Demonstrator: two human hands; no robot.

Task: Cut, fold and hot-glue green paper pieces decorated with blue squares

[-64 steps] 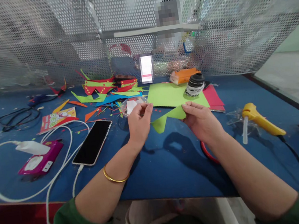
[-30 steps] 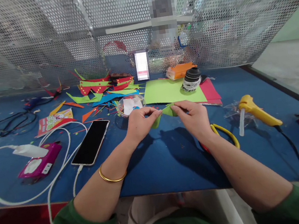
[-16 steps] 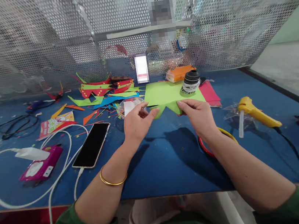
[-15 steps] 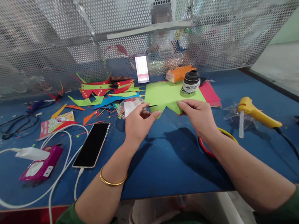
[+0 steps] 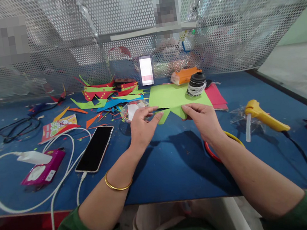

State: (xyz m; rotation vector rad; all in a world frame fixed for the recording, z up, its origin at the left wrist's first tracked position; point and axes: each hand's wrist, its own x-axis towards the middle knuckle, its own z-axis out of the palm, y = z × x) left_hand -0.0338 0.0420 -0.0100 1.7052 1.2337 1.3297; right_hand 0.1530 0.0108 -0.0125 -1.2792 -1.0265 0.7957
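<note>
A light green paper cutout [image 5: 176, 112] with a V-shaped notch is held above the blue table. My right hand [image 5: 204, 119] pinches it near its right side, thumb and fingers closed. At its left end is my left hand [image 5: 143, 126], thumb and index finger apart, the thumb tip against or just in front of the paper; actual contact is hard to tell. Just behind lies a flat sheet of green paper [image 5: 164, 94], with a black-capped jar or roll [image 5: 196, 84] standing on it. Under my right wrist a red and yellow ring [image 5: 211, 152] is partly hidden.
Paper masks [image 5: 99, 93] and coloured scraps lie at the back left, near a clear round dish [image 5: 133, 110]. A phone [image 5: 95, 149] with a white cable rests left. On the right are pink paper [image 5: 216, 96] and a yellow glue gun [image 5: 266, 116]. Perforated mesh [image 5: 62, 59] stands behind.
My left hand has shifted slightly right, its fingers a little straighter. The left end of the cutout sits a bit lower, while my right hand keeps its pinch.
</note>
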